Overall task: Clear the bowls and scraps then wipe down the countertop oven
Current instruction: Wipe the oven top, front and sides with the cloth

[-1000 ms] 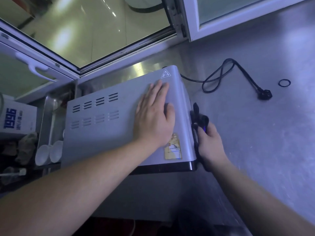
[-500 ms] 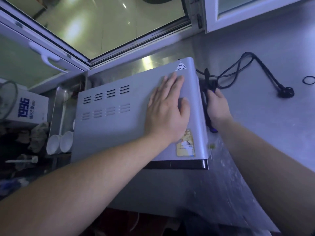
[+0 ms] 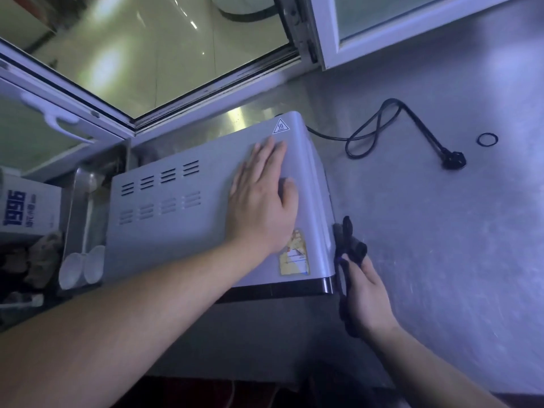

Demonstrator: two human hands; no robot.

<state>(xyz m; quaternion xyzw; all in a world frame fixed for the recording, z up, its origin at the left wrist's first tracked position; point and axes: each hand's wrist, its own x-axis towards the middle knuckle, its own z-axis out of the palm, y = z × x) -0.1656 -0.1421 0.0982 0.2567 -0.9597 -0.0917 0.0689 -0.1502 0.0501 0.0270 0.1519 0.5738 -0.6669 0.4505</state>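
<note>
Oven (image 3: 182, 198) right side hidden; dark cloth (image 3: 348, 248) indistinct.

Left hand (image 3: 262, 201) lies on the oven (image 3: 188, 207); right hand (image 3: 365, 293) beside it — cord (image 3: 379, 125) behind, probably trailing from it.

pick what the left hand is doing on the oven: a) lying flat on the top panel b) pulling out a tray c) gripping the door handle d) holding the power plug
a: the left hand lies flat with straight fingers on the top panel of the oven, while the right hand holds a dark cloth against the oven's right side, and the power plug lies untouched on the counter.
</note>
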